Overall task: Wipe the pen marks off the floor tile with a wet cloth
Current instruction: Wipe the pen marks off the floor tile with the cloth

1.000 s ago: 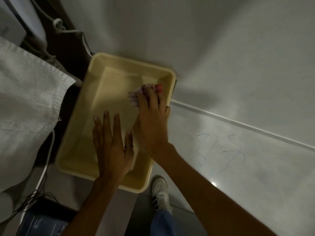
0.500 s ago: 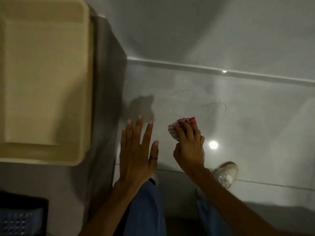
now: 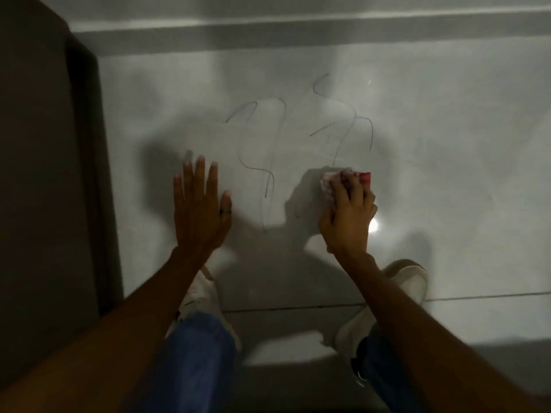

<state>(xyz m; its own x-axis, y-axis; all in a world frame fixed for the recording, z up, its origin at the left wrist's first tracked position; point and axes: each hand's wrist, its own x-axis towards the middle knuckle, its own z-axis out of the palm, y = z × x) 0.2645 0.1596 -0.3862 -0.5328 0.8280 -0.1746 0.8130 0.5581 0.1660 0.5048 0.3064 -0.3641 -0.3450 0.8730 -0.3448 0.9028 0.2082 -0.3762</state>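
Dark squiggly pen marks run across a glossy grey floor tile in the middle of the view. My right hand grips a bunched pink and red cloth and holds it against the tile, just below the right-hand group of marks. Spread flat with fingers apart, my left hand rests on the tile to the left of the marks. A ring sits on one of its fingers.
A dark brown panel fills the left edge. A light skirting strip runs along the top. My white shoes and blue jeans are at the bottom, by a grout line.
The view swung from the yellow basin to the marked tile. My right hand carried the cloth out of the basin and down onto the tile; my left hand settled beside the marks.
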